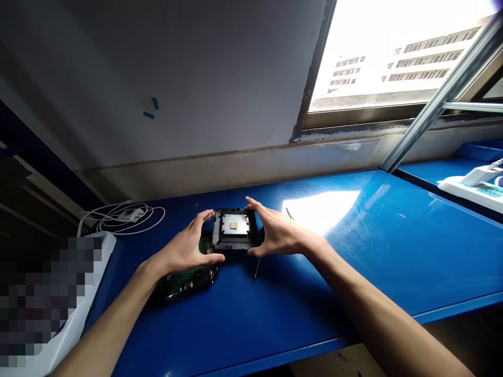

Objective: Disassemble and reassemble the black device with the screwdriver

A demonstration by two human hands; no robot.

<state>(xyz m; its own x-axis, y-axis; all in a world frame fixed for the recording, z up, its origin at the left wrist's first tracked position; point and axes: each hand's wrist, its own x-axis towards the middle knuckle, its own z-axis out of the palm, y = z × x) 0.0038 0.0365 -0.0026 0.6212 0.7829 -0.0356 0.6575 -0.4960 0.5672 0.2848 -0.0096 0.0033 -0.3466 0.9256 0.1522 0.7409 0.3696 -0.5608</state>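
A black plastic cover (234,242) with a silver metal plate and a small beige square pad on it is held between both hands, its inner side facing up. My left hand (184,248) grips its left edge, fingers at the far corner and thumb at the near one. Around its right edge my right hand (277,230) is wrapped in the same way. Beneath and beside my left hand lies a green circuit board (190,275) in a black casing, partly hidden by the hand. A thin screwdriver-like rod (257,269) rests close to my right thumb.
The blue table (251,324) runs along a wall. A coiled white cable with a charger (131,214) lies at the back left, above a white container (96,277). Behind my right hand is a thin dark object (290,213). A white power strip (473,188) sits at the far right.
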